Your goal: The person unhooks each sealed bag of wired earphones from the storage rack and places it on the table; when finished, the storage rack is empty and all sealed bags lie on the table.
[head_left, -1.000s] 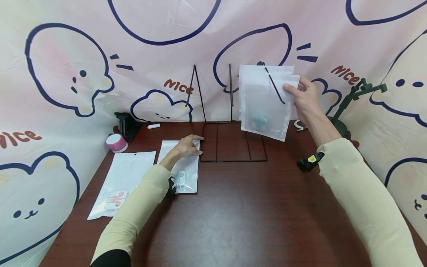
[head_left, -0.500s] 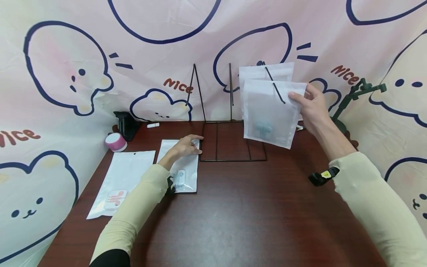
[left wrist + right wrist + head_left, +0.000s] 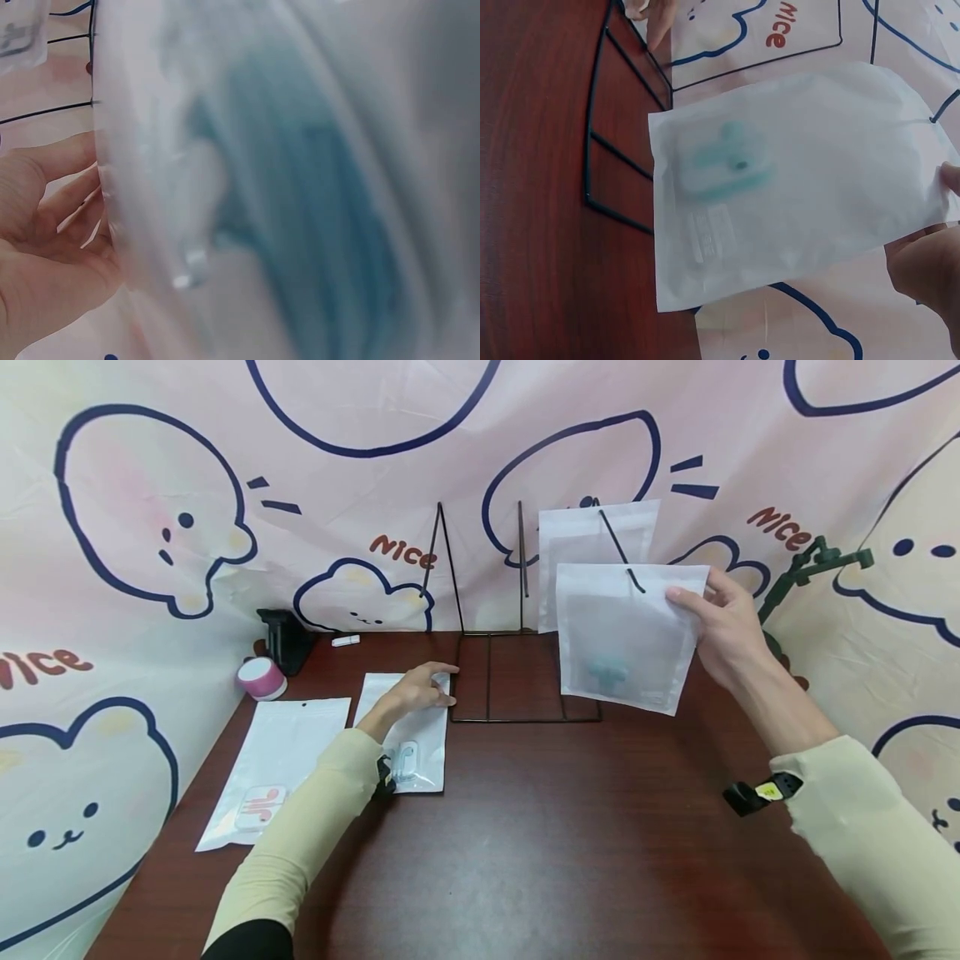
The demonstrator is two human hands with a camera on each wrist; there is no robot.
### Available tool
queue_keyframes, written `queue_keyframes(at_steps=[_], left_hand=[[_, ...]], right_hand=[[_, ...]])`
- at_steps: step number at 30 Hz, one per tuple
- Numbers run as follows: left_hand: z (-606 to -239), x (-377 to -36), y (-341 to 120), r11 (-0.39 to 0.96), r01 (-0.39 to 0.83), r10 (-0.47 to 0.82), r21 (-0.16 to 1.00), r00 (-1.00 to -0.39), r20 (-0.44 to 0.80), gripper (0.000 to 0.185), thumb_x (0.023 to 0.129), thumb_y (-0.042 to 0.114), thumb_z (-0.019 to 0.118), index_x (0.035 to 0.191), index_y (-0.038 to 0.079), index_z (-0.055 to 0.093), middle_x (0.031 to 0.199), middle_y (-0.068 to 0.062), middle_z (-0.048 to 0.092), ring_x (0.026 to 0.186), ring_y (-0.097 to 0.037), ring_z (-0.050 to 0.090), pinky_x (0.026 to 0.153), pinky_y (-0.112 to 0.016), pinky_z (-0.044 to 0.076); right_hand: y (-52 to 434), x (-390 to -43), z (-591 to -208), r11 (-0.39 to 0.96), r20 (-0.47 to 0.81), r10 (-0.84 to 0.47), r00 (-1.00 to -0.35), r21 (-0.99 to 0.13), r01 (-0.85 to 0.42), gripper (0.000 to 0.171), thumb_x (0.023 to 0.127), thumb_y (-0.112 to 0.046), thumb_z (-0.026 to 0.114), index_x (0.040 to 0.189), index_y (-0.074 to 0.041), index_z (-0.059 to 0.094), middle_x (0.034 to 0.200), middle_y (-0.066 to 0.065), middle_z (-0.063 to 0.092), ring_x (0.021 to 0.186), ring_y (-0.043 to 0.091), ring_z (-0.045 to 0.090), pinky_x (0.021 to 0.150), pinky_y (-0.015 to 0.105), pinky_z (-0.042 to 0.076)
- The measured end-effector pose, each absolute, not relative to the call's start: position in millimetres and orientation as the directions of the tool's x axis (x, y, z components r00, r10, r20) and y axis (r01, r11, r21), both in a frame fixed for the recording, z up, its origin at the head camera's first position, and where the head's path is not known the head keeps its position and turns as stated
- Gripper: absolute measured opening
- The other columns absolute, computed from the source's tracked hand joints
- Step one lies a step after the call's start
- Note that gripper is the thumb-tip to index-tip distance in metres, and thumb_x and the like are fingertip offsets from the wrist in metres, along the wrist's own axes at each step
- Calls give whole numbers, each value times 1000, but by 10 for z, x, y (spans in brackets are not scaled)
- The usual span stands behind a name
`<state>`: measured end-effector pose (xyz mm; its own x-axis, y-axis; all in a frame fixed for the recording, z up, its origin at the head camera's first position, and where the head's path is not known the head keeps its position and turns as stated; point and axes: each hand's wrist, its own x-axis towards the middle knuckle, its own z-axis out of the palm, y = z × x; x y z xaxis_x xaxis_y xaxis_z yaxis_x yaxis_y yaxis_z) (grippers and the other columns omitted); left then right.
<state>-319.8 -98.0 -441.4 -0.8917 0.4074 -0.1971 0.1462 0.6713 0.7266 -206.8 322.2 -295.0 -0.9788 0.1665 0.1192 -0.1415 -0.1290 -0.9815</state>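
The pouch (image 3: pixel 626 635) is frosted, matt plastic, half see-through. The flat bags (image 3: pixel 277 768) on the table (image 3: pixel 570 852) are glossy clear plastic. The table is dark wood grain with a soft sheen. The rack (image 3: pixel 517 677) is thin black wire. The backdrop (image 3: pixel 360 468) is smooth printed cloth.

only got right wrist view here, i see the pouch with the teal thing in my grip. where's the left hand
observer: The left hand rests on a white pouch lying on the table, just left of the wire rack.
operator: any more pouches around
observer: A hanging pouch is on the rack's hook, behind the teal-item pouch that the right hand pinches.
operator: thats all
observer: A pink-item pouch lies at the table's far left.
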Motion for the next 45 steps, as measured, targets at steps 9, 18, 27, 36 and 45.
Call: queue_keyframes(at_steps=[9, 18, 27, 36, 45], left_hand=[[-4413, -3199, -982, 685, 154, 409, 712, -890, -201, 66, 93, 9, 76, 154, 12, 50, 149, -15, 47, 99, -26, 58, 86, -38, 47], [-4382, -3191, -969, 685, 156, 408, 712, -892, -197, 67, 92, 7, 76, 154, 11, 51, 149, -15, 47, 93, -23, 59, 85, -37, 46], [-4391, -3207, -961, 682, 147, 406, 717, -891, -204, 67, 92, 7, 76, 154, 12, 51, 150, -14, 45, 94, -22, 58, 84, -36, 46], [-4391, -3206, -956, 685, 158, 410, 711, -891, -197, 66, 92, 7, 76, 153, 10, 52, 153, -15, 44, 98, -25, 58, 93, -41, 44], [-4371, -3201, -976, 687, 171, 416, 707, -889, -189, 66, 92, 7, 76, 153, 9, 51, 153, -15, 44, 94, -23, 58, 85, -37, 46]], right_hand=[[3264, -1814, -2964, -135, 96, 139, -986, -984, -115, 47, 96, -17, 76, 141, -18, 62, 133, 0, 61, 115, 21, 57, 86, 33, 51], [3306, -1620, -2977, -279, 206, 108, -973, -933, -228, 33, 100, 0, 65, 131, -11, 68, 120, 3, 69, 102, 18, 68, 79, 31, 54], [3528, -1509, -3124, -301, 149, 113, -982, -937, -177, 31, 102, 0, 62, 128, -14, 70, 121, 0, 70, 102, 16, 68, 79, 30, 54], [3868, -1461, -3323, -206, 36, 120, -992, -977, -60, 32, 103, -6, 62, 130, -22, 71, 122, -7, 70, 102, 13, 67, 78, 30, 54], [4090, -1578, -3450, -198, -36, 154, -987, -980, 5, 37, 102, -13, 66, 136, -27, 67, 124, -12, 65, 105, 10, 62, 78, 26, 54]])
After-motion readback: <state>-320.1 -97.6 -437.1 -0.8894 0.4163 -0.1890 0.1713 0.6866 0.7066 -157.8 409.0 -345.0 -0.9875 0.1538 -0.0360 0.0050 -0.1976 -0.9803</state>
